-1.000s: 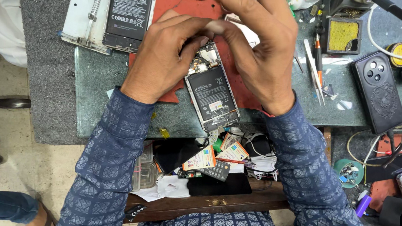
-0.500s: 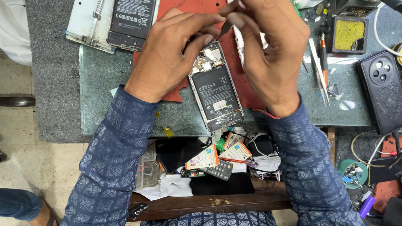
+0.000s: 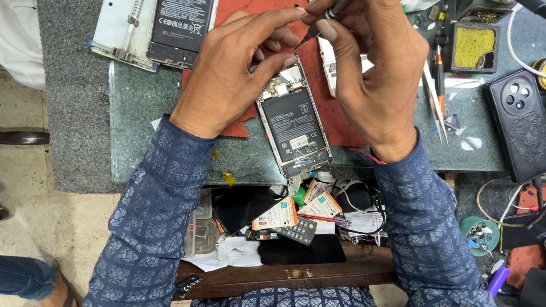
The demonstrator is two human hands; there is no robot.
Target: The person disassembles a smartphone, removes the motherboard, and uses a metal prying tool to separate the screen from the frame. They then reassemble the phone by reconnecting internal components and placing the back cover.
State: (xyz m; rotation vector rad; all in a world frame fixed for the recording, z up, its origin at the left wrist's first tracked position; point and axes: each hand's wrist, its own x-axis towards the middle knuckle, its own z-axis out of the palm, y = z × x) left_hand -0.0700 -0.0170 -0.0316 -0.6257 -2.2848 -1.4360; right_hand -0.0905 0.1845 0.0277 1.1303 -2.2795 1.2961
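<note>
Pinching a thin screwdriver (image 3: 322,19) between thumb and fingers, my right hand (image 3: 375,63) holds it slanted so its tip points down and left toward the top end of the opened phone (image 3: 292,123). My left hand (image 3: 234,70) is half curled, gripping nothing; its fingers stretch across to the phone's upper edge, where they seem to steady it, though I cannot tell exactly which fingertips touch. The phone lies back-open on the red work mat (image 3: 339,120), directly below and between both hands, its long axis running from upper left to lower right, with its black battery showing and the lower end nearest my body. Both hands are close to its top end, and the right one carries the tool.

The screwdriver tip and the spot it meets are hidden by my left fingers. A second opened phone in a metal clamp (image 3: 167,10) sits well apart at upper left, cut off by the frame edge. Tweezers (image 3: 437,102) lie just right of my right hand, and a black phone case (image 3: 523,124) lies further right.
</note>
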